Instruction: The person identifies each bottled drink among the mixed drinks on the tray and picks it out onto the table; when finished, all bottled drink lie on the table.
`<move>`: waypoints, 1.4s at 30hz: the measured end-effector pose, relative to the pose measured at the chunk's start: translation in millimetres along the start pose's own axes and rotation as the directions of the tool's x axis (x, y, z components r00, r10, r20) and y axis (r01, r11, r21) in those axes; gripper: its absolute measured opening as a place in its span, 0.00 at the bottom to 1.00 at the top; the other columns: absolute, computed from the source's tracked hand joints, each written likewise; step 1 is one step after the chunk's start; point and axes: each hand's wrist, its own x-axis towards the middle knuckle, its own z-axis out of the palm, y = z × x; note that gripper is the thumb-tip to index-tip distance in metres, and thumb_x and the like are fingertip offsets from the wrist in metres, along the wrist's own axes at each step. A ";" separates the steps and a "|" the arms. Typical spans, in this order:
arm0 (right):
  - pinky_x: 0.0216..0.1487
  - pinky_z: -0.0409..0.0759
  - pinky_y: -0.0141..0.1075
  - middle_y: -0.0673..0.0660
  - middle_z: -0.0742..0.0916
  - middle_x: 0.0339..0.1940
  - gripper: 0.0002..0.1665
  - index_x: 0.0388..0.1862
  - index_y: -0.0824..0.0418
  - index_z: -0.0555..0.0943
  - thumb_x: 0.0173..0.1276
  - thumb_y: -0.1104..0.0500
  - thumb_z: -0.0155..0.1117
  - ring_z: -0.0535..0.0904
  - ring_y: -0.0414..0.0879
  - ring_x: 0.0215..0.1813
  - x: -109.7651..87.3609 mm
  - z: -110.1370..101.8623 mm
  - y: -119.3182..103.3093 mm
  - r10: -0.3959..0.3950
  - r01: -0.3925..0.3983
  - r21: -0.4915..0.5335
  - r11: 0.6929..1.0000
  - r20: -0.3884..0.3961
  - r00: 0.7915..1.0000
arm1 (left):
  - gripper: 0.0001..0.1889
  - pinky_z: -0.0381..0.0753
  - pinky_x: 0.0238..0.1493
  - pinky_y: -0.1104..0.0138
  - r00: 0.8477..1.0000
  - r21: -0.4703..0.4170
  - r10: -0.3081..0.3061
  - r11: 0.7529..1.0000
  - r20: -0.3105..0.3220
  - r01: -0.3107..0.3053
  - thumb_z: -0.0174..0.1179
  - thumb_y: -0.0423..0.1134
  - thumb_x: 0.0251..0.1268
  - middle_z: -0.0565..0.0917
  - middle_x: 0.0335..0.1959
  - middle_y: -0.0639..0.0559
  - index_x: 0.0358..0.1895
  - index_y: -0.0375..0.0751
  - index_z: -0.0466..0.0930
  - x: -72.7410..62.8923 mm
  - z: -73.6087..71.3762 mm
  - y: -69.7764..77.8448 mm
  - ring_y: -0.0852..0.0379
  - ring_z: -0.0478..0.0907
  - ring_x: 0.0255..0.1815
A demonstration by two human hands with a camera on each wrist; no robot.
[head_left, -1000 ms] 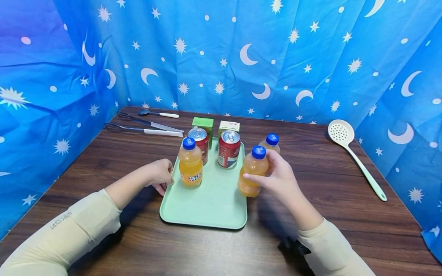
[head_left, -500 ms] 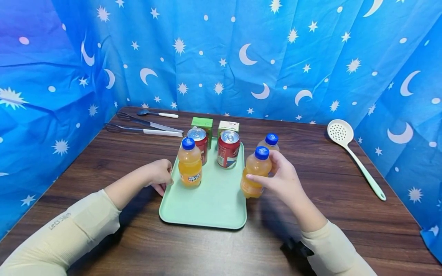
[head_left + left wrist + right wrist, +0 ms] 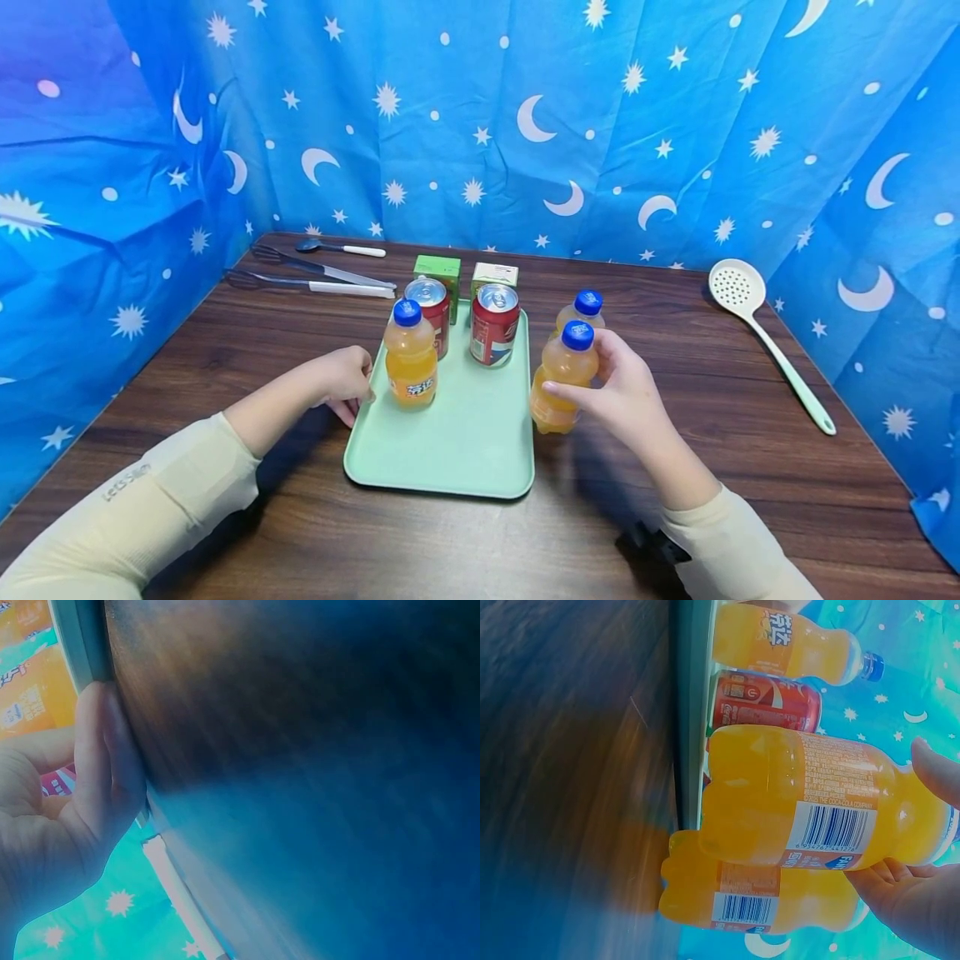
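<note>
My right hand [image 3: 626, 387] grips an orange soda bottle [image 3: 557, 396] with a blue cap, upright just off the right edge of the green tray [image 3: 450, 454]. In the right wrist view this bottle [image 3: 780, 799] has its base higher than that of a second orange soda bottle [image 3: 720, 892] standing behind it. My left hand [image 3: 345, 382] pinches the tray's left rim, thumb on top and fingers beneath. On the tray stand another orange soda bottle [image 3: 411, 362] and two red soda cans, one on the right [image 3: 495, 329] and one partly hidden on the left [image 3: 437, 312].
Behind the cans stand a green carton [image 3: 438, 268] and a pale-topped carton [image 3: 495, 273]. Whisk-like tools with white handles [image 3: 351, 289] and a spoon [image 3: 341, 248] lie at the back left. A slotted skimmer [image 3: 738, 287] lies at the right. A starry blue curtain [image 3: 480, 125] encloses the table.
My right hand has moved the gripped bottle a little to the right and toward me, from overlapping the tray's right edge to beside it. The left hand stays on the rim.
</note>
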 end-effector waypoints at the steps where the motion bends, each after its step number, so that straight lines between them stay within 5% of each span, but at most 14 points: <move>1: 0.57 0.76 0.48 0.57 0.80 0.52 0.38 0.57 0.63 0.69 0.50 0.54 0.76 0.76 0.50 0.56 -0.4 -0.6 0.0 0.003 -0.003 -0.001 1.000 -0.003 1.000 | 0.10 0.85 0.23 0.60 1.000 -0.001 0.001 1.000 0.001 -0.001 0.57 0.21 0.52 0.76 0.25 0.37 0.32 0.31 0.65 -0.1 -0.1 0.2 0.49 0.78 0.20; 42: 0.55 0.77 0.49 0.58 0.81 0.50 0.37 0.53 0.64 0.72 0.47 0.54 0.78 0.78 0.51 0.52 -4.3 -14.0 3.1 0.045 -0.048 -0.043 0.998 -0.084 0.995 | 0.10 0.85 0.23 0.60 1.000 0.018 0.008 1.000 -0.005 -0.008 0.57 0.22 0.53 0.76 0.27 0.37 0.35 0.31 0.65 -1.8 1.2 0.3 0.49 0.78 0.22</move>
